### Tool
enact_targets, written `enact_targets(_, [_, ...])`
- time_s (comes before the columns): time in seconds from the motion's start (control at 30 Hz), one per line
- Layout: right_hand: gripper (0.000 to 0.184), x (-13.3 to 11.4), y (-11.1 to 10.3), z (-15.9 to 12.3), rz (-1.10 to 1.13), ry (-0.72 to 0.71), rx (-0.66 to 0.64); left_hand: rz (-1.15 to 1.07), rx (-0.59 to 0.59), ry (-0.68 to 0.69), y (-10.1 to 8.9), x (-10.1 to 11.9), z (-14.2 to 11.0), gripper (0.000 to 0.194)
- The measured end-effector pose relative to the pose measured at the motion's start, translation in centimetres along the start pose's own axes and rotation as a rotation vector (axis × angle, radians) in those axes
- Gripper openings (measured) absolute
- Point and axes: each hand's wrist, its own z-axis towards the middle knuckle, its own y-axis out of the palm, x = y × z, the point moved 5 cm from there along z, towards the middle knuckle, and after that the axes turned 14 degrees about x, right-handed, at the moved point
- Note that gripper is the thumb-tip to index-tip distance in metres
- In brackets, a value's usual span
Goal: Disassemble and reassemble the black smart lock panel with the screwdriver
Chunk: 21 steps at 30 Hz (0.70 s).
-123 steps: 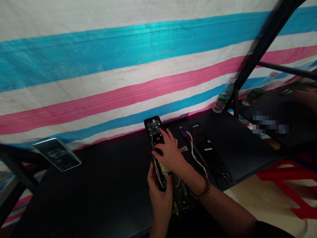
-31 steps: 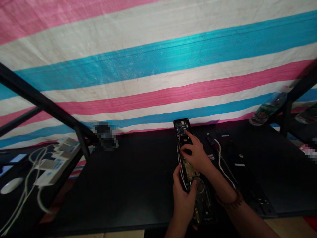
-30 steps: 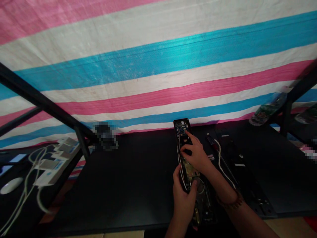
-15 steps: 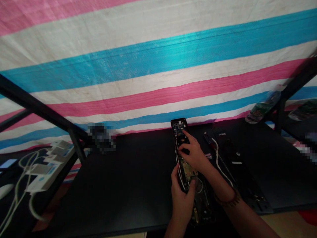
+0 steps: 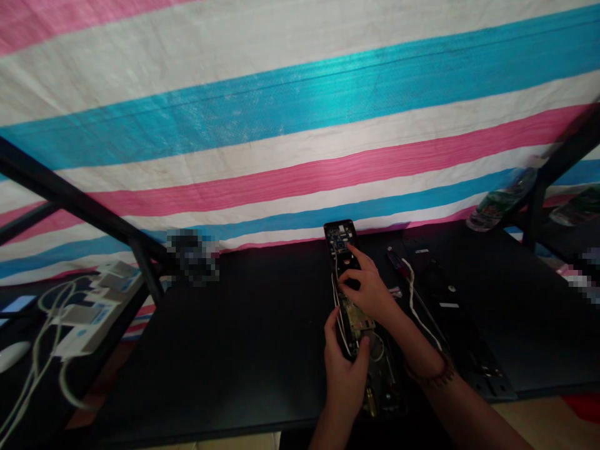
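An opened long black door lock panel point(image 5: 347, 265) lies lengthwise in front of me, with a blue circuit board point(image 5: 338, 242) at its far end and a brass-coloured metal plate point(image 5: 359, 317) in its middle. My left hand point(image 5: 344, 369) is wrapped round the near half of the panel, thumb on one side and fingers on the other. White cable point(image 5: 334, 287) runs along the panel's left edge. Over the panel, my right hand point(image 5: 368, 284) pinches at this cable with thumb and a finger, its index finger stretched to the circuit board.
To the right lie a screwdriver-like tool point(image 5: 397, 262), a white cord point(image 5: 411, 287) and a long black plate point(image 5: 447, 306). A plastic bottle point(image 5: 497, 203) leans by the right frame post. At left is a power strip point(image 5: 89, 319) with cables. Striped sheeting point(image 5: 281, 156) hangs behind the black table point(image 5: 234, 337).
The camera view has shifted slightly. Both hands keep nearly the same places on the panel, and a loop of white cable now shows nearer the right hand's fingertips.
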Motion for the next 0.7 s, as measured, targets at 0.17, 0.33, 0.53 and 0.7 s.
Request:
enact_targets(0.17, [0.011,-0.08,-0.02,-0.03,-0.001,0.014,-0.013,-0.006,-0.006,-0.015,0.04,0.16,0.00,0.063])
enact_targets(0.33, [0.013,-0.08,-0.14,-0.13,0.017,0.002,0.012,0.002,-0.004,-0.009,0.07,0.34,0.00,0.063])
enact_targets(0.53, [0.013,-0.17,-0.15,-0.03,0.016,0.010,-0.001,-0.010,-0.010,-0.016,0.06,0.09,-0.09,0.063])
enact_targets(0.7, [0.012,-0.26,-0.10,0.09,-0.015,0.019,-0.024,-0.011,-0.011,-0.005,0.02,0.05,-0.14,0.064])
